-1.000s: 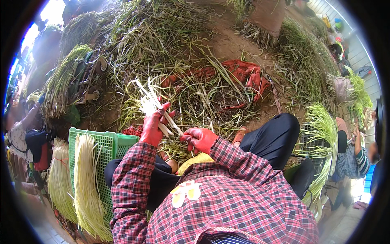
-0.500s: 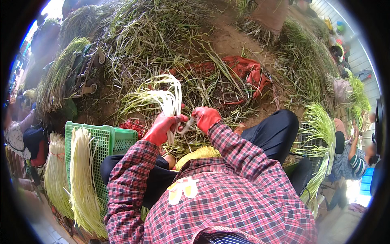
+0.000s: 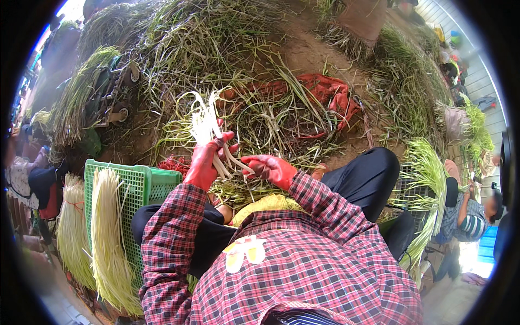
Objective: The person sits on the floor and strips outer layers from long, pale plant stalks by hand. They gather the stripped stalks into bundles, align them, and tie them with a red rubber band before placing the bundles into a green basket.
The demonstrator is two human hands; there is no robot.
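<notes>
My left hand point(image 3: 203, 163), in a red rubber glove, is closed around a small bunch of pale stalks point(image 3: 202, 124) that look like garlic shoots. Their white upper parts bend over and trail thin yellow-green strands to the left. Several cut or root ends poke out below the fist. One stalk slants away from the bunch, and my right hand point(image 3: 274, 169), gloved in red too, pinches its lower end between thumb and fingers. Both hands are close together above the pile of trimmings in front of my lap.
A green plastic crate point(image 3: 135, 195) stands at my left, with a bundle of pale stalks point(image 3: 108, 238) laid against it. Another tied bundle point(image 3: 76, 233) is farther left. Loose greens point(image 3: 206, 49) and a red sack point(image 3: 336, 97) cover the ground ahead. A co-worker point(image 3: 468, 211) sits at right.
My left hand has moved slightly left and its fingers have shifted on the bunch. A wispy strand between my hands is gone from view; my right hand now pinches a stalk's end.
</notes>
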